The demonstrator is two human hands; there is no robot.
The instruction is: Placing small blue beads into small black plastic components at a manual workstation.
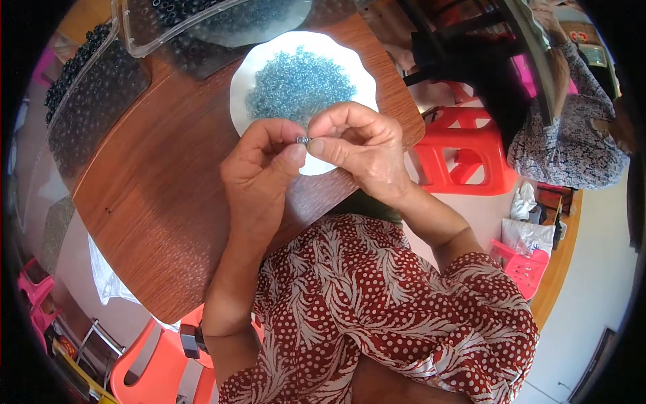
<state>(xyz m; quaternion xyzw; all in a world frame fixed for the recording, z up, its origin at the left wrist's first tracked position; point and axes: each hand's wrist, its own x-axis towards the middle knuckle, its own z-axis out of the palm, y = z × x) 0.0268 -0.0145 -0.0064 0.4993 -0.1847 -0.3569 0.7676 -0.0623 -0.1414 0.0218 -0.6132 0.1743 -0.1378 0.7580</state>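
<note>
Your left hand [259,161] and right hand [370,153] pinch a tiny grey piece [303,140] between thumbs and forefingers above the plate [367,94], presumably to steady it and catch any slip.

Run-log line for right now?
left hand: pinching small grey part | right hand: pinching same part | white plate: bluish pieces heaped on it

Pieces [299,81] on the plate [239,101], plate on the table [151,202] — tubs [137,51] left, stool [496,147] right.
</note>
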